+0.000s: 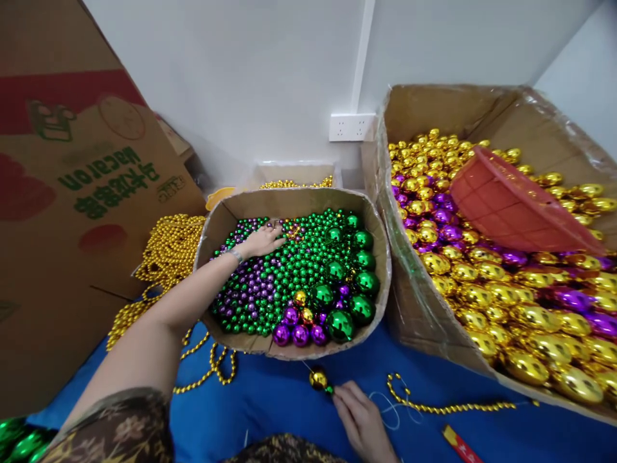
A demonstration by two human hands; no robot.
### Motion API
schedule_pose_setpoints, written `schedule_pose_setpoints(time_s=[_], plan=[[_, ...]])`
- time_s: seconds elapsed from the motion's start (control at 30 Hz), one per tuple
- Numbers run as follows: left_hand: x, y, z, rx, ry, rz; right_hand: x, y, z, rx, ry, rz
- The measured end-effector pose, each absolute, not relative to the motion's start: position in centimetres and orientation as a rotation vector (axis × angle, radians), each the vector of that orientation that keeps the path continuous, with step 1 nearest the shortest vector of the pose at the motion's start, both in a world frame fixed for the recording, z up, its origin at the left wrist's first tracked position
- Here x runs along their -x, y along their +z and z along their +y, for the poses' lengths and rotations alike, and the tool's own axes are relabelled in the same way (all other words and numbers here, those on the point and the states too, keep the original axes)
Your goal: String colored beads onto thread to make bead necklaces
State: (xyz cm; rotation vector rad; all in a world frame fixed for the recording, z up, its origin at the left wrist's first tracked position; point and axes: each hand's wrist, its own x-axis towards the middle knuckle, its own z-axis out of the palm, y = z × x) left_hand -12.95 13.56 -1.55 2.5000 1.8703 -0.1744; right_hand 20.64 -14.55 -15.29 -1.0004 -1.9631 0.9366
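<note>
My left hand (263,242) reaches into a small cardboard box (289,200) heaped with green and purple bead strings (294,263); its fingers lie on the beads near the back, curled, and what they grip is hidden. Larger green baubles (364,283) and purple baubles (299,333) line the box's right and front. My right hand (359,418) rests low on the blue cloth (274,399), pinching a gold ball (319,379) with a small green bead on a thin string.
A big plastic-lined carton (414,302) of gold and purple baubles stands at right, with a red plastic basket (511,202) in it. Gold bead strings (168,254) pile at left beside a printed cardboard box (81,212). A gold bead strand (448,406) lies on the cloth.
</note>
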Motion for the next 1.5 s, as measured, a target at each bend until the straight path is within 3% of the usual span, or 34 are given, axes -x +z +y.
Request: schedule_pose_setpoints(time_s=[0.23,0.47,0.6,0.9,1.23,1.5], plan=[[13.1,1.1,8.6,-2.697,-0.017,1.521,-20.7,-15.4,-14.6,0.98,0.933,-1.961],[8.0,2.4,15.8,-2.451,0.361,1.76,-20.6,-14.9,-14.7,1.027,0.964,-1.979],[1.3,2.3,17.8,-2.499,0.486,1.5,-20.4,-15.0,-14.7,1.072,0.954,-1.99],[-6.5,2.2,17.0,-2.726,-0.054,1.677,-20.5,-15.1,-14.7,1.066,0.964,-1.997],[1.3,5.9,15.8,-2.715,-0.128,2.153,-20.4,-15.0,-14.7,1.082,0.903,-2.023],[-5.5,3.9,9.6,-3.059,0.018,0.837,-20.5,-14.5,-14.6,1.105,0.916,-2.044]])
